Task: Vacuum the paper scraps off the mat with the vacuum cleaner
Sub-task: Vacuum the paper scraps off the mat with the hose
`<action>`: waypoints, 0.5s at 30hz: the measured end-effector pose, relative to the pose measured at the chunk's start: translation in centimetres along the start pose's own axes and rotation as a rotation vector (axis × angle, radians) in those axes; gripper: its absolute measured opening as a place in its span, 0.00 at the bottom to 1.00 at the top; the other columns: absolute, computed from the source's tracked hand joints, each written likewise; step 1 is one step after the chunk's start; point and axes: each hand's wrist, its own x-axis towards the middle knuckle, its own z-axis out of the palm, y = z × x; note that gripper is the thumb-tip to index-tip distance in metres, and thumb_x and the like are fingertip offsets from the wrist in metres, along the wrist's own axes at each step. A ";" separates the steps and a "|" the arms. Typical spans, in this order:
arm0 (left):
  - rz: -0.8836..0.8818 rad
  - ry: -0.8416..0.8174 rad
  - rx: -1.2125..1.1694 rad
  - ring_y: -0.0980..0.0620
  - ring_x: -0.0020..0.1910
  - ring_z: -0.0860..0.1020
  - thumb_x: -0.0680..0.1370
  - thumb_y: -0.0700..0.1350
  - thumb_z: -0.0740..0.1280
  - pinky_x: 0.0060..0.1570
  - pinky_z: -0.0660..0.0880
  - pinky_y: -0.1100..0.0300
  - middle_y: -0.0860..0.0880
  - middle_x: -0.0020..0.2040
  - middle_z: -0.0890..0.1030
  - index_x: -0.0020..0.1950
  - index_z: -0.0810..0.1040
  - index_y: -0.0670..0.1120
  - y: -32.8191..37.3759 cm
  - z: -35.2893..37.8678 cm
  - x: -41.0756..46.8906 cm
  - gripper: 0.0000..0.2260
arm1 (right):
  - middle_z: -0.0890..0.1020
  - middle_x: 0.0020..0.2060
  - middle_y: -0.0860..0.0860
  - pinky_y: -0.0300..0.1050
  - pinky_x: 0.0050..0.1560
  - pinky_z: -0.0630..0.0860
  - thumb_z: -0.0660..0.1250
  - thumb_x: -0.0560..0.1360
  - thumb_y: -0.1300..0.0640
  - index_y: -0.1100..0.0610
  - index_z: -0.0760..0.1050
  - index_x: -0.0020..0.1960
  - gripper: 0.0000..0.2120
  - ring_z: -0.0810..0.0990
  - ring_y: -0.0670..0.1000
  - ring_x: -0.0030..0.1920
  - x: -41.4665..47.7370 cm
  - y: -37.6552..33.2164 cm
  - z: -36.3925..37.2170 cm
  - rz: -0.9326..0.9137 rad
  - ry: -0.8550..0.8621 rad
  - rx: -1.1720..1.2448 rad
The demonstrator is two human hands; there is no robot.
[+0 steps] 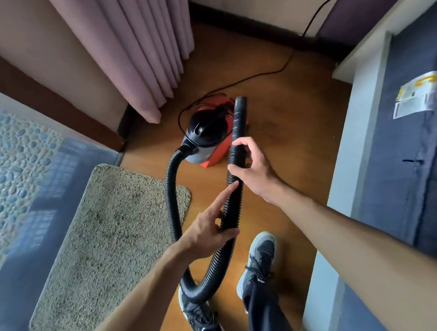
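A red and black vacuum cleaner [207, 137] stands on the wooden floor past the mat. Its black ribbed hose [171, 194] loops down toward my feet and back up. My right hand [251, 170] is closed around the hose just below the black nozzle [240, 117], which points away from me. My left hand [211, 230] holds the hose lower down, index finger stretched along it. The beige shaggy mat [101, 240] lies to the left; no paper scraps show on it.
A black power cord [257, 76] runs from the vacuum to the far wall. Pink curtains [139, 49] hang behind. A bed with a dark blue cover [405, 152] is on the right. A pebble-pattern floor [5, 159] is at left. My shoes [260, 260] stand on the floor below the hose.
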 end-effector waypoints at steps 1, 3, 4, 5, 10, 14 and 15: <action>-0.005 -0.013 0.028 0.43 0.44 0.78 0.73 0.36 0.71 0.49 0.81 0.47 0.40 0.65 0.76 0.78 0.53 0.66 0.4 0.4 0.7 0.44 | 0.77 0.49 0.47 0.28 0.40 0.72 0.70 0.71 0.62 0.47 0.70 0.58 0.20 0.75 0.36 0.43 0.1 0.3 -0.8 0.005 0.008 -0.001; -0.012 -0.039 0.087 0.45 0.43 0.78 0.73 0.37 0.71 0.49 0.81 0.48 0.41 0.64 0.77 0.78 0.53 0.68 0.9 1.1 2.1 0.44 | 0.78 0.50 0.48 0.30 0.43 0.73 0.71 0.70 0.61 0.45 0.70 0.58 0.21 0.76 0.41 0.45 0.4 1.2 -2.5 0.025 0.022 0.010; -0.018 -0.054 0.114 0.45 0.43 0.78 0.73 0.37 0.71 0.49 0.81 0.49 0.42 0.64 0.78 0.77 0.53 0.68 1.2 1.4 2.7 0.44 | 0.78 0.49 0.49 0.33 0.45 0.75 0.71 0.70 0.61 0.45 0.70 0.57 0.21 0.76 0.44 0.46 0.6 1.6 -3.3 0.031 0.029 0.022; -0.027 -0.071 0.135 0.47 0.42 0.78 0.73 0.37 0.71 0.49 0.81 0.50 0.43 0.63 0.79 0.77 0.53 0.69 1.5 1.8 3.4 0.45 | 0.78 0.49 0.49 0.37 0.47 0.76 0.71 0.70 0.61 0.45 0.70 0.57 0.21 0.77 0.46 0.47 0.8 2.0 -4.1 0.039 0.035 0.031; -0.070 -0.121 0.207 0.59 0.41 0.79 0.74 0.37 0.71 0.51 0.81 0.58 0.56 0.67 0.76 0.76 0.52 0.71 3.6 3.9 6.3 0.45 | 0.79 0.50 0.53 0.43 0.48 0.79 0.70 0.70 0.63 0.46 0.70 0.57 0.21 0.78 0.45 0.45 1.6 3.5 -7.7 0.097 0.082 0.096; -0.096 -0.173 0.243 0.55 0.42 0.82 0.74 0.38 0.71 0.50 0.79 0.60 0.50 0.67 0.78 0.75 0.51 0.73 4.6 5.7 8.6 0.44 | 0.78 0.53 0.53 0.40 0.48 0.79 0.71 0.70 0.65 0.47 0.70 0.60 0.23 0.78 0.49 0.49 2.1 5.0 -10.3 0.131 0.117 0.125; -0.096 -0.189 0.249 0.50 0.52 0.82 0.74 0.39 0.71 0.56 0.79 0.55 0.51 0.70 0.76 0.75 0.50 0.73 4.8 6.0 9.1 0.44 | 0.77 0.54 0.53 0.37 0.47 0.78 0.71 0.71 0.65 0.47 0.69 0.60 0.23 0.78 0.49 0.50 2.1 5.4 -10.8 0.141 0.120 0.135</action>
